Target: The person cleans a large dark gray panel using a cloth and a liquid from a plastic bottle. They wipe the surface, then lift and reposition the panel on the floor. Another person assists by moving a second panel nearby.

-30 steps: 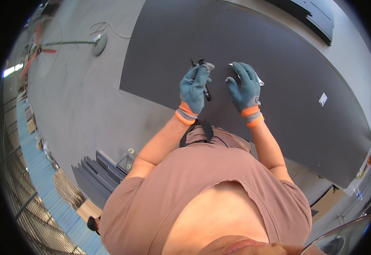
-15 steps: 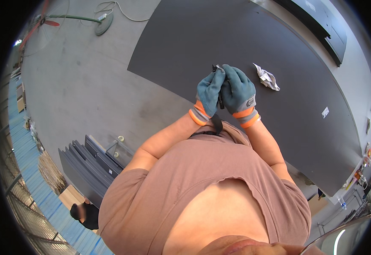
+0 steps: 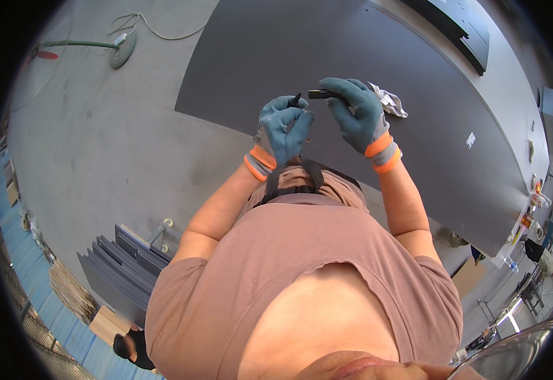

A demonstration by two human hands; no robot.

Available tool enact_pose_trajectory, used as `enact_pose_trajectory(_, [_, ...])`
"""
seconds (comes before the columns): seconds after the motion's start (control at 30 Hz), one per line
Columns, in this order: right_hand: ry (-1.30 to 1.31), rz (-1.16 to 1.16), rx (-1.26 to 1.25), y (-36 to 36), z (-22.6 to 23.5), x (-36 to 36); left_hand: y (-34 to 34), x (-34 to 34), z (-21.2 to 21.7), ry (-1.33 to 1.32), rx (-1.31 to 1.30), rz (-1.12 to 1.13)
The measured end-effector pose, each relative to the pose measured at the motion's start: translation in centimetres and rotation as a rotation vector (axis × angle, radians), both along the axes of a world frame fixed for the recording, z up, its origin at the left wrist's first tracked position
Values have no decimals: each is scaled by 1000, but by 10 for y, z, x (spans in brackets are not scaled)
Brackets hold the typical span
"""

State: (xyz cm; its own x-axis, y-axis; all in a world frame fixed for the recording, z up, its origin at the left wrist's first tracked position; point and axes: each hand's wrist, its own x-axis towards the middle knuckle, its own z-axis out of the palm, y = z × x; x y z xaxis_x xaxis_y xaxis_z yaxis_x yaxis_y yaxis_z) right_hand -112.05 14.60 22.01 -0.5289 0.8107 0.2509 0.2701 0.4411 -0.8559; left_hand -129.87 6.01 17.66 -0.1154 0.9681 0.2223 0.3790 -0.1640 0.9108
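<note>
My left hand (image 3: 281,126), in a blue-grey work glove with an orange cuff, pinches a small black piece (image 3: 296,99) that looks like a pen cap. Most of that piece is hidden by the fingers. In the matching glove, my right hand (image 3: 357,114) grips a slim black marker-like tube (image 3: 319,94), its end pointing left toward the small piece. A short gap separates the two. Both hands are above the near edge of a large dark grey panel (image 3: 327,44). A crumpled white cloth or paper (image 3: 390,101) lies on the panel, just beyond my right hand.
A small white label (image 3: 470,140) is stuck on the panel. Dark flat parts (image 3: 460,31) lie at the far right. On the left are a green round-based stand (image 3: 123,50), a loose cable (image 3: 162,37) and stacked grey panels (image 3: 121,269). Another person (image 3: 134,347) is at the lower left.
My hands were together around one slim black thing; they have moved apart, each with a black piece in it. My right hand is now closer to the crumpled white cloth or paper.
</note>
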Motion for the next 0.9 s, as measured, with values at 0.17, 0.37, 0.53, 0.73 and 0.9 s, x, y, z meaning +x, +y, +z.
enact_pose_trajectory(0.17, [-69, 73, 60, -3, 2, -6, -2, -7, -1, 41, 3, -107])
enact_pose_trajectory(0.37, [-133, 228, -153, -3, -5, 3, 5, -12, -11, 260, 150, -354])
enact_pose_trajectory(0.53, [-77, 205, -262, -9, -25, 20, 14, -2, -23, 227, 30, -410])
enact_pose_trajectory(0.73, [66, -91, -577, 9, -51, 54, 69, 46, -30, 143, 123, -420])
enact_pose_trajectory(0.9, [84, -175, -694, 40, -74, 99, 126, 100, -33, 156, 98, -464])
